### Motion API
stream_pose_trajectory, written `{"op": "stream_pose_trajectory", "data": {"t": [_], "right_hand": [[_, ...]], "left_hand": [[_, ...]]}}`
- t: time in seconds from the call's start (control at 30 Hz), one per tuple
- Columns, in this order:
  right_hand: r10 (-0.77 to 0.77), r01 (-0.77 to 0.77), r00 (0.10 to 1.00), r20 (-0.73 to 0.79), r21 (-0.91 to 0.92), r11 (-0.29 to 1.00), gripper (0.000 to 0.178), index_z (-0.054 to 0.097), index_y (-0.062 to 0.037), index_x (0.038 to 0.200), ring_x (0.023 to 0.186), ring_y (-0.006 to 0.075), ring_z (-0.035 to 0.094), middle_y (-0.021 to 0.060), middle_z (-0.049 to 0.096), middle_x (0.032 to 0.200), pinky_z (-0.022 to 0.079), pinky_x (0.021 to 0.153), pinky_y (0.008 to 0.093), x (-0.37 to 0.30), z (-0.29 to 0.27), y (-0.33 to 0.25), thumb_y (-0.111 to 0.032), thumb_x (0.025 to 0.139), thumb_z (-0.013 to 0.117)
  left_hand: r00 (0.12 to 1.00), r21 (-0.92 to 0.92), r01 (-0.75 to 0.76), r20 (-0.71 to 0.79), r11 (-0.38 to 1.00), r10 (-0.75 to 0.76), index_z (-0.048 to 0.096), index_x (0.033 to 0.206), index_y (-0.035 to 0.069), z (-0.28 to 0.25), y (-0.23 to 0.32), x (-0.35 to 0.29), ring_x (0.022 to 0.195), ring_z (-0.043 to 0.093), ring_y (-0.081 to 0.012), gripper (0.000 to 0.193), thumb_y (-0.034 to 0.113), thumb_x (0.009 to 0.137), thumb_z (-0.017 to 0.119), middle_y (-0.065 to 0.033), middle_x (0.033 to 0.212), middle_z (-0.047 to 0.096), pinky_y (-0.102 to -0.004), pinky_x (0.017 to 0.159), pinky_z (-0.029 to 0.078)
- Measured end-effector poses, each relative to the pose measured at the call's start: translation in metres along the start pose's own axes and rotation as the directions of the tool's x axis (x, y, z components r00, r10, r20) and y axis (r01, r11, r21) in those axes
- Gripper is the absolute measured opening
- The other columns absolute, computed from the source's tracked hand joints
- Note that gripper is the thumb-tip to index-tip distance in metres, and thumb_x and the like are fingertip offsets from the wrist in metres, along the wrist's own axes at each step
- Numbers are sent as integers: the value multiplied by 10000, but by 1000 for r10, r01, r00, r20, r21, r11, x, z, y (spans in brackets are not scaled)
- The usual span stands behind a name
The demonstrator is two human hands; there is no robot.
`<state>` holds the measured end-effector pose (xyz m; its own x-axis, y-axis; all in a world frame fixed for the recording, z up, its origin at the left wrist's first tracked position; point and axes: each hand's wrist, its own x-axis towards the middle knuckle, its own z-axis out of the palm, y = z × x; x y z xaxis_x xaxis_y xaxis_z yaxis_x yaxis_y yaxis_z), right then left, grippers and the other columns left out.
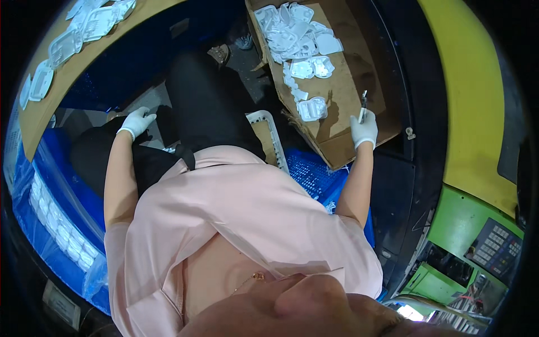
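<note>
Cardboard sheet (342, 84): tool (362, 106) in right grip (364, 130)

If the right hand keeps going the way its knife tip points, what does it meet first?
Probably the white plastic part lying on the cardboard sheet, just ahead and slightly left of the right hand and its small knife. Depth is hard to judge here.

Two white-gloved hands, one slim metal tool (362, 105), two brown cardboard sheets, and one white slotted plastic basket (273, 135) show.
</note>
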<state>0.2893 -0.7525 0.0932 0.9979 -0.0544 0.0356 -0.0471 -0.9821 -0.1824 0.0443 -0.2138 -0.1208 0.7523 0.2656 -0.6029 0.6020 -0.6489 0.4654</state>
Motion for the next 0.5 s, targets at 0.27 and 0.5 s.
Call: {"op": "stream_pose_trajectory", "data": {"t": [0.27,0.5], "right_hand": [[41,-25,991,-124,133,991,465,575,-22,1124,986,331,627,185,652,1047,471,884,387,-17,4,27,-234,734,715],[52,-16,992,-113,296,955,498,574,-1,1110,924,281,638,165,657,989,487,832,358,-39,5,21,-280,736,747]], "left_hand": [[997,81,1,75,997,-7,545,1264,11,5,3,12,1171,540,-344,545,385,868,569,-206,1259,572,-357,1003,402],[997,86,-69,30,994,67,565,1225,5,10,2,21,1135,564,-336,525,384,864,591,-217,1208,595,-358,976,422]]}}
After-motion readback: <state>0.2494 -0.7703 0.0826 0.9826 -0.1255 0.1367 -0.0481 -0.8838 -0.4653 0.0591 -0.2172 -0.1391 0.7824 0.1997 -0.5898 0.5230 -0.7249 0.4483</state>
